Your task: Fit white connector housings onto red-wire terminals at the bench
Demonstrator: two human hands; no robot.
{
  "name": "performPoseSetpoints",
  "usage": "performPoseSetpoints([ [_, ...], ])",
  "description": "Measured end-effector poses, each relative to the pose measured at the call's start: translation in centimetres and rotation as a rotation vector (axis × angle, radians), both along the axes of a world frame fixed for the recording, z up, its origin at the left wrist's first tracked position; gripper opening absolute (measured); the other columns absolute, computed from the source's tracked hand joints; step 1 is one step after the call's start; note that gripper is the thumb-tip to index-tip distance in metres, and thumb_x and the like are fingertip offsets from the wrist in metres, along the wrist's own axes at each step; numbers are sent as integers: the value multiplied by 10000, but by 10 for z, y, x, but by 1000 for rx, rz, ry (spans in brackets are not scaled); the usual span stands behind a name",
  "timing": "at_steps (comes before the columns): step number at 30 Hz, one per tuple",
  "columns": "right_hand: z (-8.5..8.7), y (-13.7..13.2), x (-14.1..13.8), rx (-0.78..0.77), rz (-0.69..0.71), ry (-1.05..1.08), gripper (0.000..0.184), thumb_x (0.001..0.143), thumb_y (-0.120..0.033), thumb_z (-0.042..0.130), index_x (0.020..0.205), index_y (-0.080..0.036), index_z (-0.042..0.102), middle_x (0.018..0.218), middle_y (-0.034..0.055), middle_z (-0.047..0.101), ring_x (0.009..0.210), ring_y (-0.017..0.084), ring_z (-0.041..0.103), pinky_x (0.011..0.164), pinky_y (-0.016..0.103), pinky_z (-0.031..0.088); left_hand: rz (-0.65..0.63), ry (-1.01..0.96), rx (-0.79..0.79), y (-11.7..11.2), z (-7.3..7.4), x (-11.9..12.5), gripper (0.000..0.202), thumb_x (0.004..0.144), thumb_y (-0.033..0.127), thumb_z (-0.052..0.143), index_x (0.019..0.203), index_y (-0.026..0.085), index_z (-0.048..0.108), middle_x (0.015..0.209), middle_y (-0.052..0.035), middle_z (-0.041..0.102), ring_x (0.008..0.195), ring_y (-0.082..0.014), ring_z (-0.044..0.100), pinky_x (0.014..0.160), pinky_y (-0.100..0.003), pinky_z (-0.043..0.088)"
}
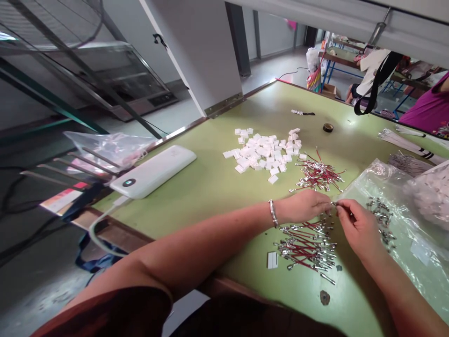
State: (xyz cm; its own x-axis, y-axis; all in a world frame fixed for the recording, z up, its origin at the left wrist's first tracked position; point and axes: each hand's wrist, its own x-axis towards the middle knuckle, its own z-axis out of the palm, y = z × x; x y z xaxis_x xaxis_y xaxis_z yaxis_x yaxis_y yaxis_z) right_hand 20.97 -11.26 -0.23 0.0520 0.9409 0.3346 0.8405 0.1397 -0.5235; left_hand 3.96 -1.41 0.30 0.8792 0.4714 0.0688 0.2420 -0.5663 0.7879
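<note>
My left hand (308,206), a bracelet on its wrist, reaches in from the left with its fingers closed. Its fingertips meet those of my right hand (358,227), which is pinched. Between them shows a small metal terminal (333,203); any wire on it is hidden by the fingers. Just below the hands lies a spread of short red wires (308,248) with metal ends, roughly side by side. Above them is a tangled pile of similar red wires (319,174). To the right of my right hand, small dark metal pieces (382,220) lie on a clear plastic bag.
White plastic connector housings (263,152) form a heap on the green table (210,187), and one white piece (272,260) lies nearer me. A white power bank (154,172) with a cable is at left. Tape (328,127) and wire bundles (403,142) are farther back. A person (428,105) is at right.
</note>
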Motion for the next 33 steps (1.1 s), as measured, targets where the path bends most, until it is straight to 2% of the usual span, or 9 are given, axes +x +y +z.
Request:
performPoseSetpoints([
  [4,-1,0,2,44,81,30,187,892,-287,498,874,-207,666,734,17,681,633,150,596,610,257,449,-42,68,145,1,-1,-2,302,976,267,375,809,162,604,748,-9,611,666,-106,506,656,-233,401],
  [9,7,0,12,-164,121,129,202,865,-311,523,809,-222,696,683,-9,673,600,143,590,564,243,442,-75,190,383,0,-6,-3,299,981,307,374,852,177,611,746,-13,636,645,-122,530,603,-261,375],
  [14,16,-1,10,-302,109,144,219,826,-336,523,712,-211,662,569,-29,589,530,129,510,516,239,386,-145,272,576,-5,-7,-2,134,884,180,474,878,175,608,762,-25,646,647,-136,557,540,-281,336],
  [18,17,-3,4,-378,82,198,249,807,-370,518,646,-207,615,533,-34,542,513,124,473,501,235,360,-154,324,605,-7,0,-1,113,872,171,494,881,171,607,753,-30,650,628,-143,560,506,-289,315],
  [21,15,-5,-1,-348,13,236,267,819,-386,506,657,-200,608,556,-21,559,537,132,491,523,240,366,-112,355,614,-6,4,-2,119,893,207,496,853,172,602,717,-21,643,599,-137,555,485,-283,291],
  [26,12,-7,-1,-392,124,248,228,812,-317,501,633,-200,580,563,-28,539,562,126,486,540,236,361,-230,239,680,-6,-3,-5,101,878,169,516,819,180,597,712,-4,645,617,-129,562,496,-268,311],
  [28,11,-7,0,-426,122,265,238,807,-303,498,600,-199,553,548,-32,522,557,123,480,541,236,363,-252,212,697,-8,-6,-4,111,882,160,506,819,180,596,713,-3,646,620,-132,565,508,-265,331],
  [30,11,-6,-1,-430,85,282,244,815,-302,496,601,-199,552,554,-29,539,563,125,494,551,239,377,-224,215,682,-10,-6,-4,122,882,154,498,810,174,595,698,-8,638,609,-136,562,520,-262,355],
  [33,10,-4,0,-384,68,222,221,841,-297,490,684,-202,612,617,-11,607,606,141,543,576,248,407,-129,223,611,-13,4,-5,177,912,186,460,830,167,616,747,-37,649,679,-160,586,605,-277,433],
])
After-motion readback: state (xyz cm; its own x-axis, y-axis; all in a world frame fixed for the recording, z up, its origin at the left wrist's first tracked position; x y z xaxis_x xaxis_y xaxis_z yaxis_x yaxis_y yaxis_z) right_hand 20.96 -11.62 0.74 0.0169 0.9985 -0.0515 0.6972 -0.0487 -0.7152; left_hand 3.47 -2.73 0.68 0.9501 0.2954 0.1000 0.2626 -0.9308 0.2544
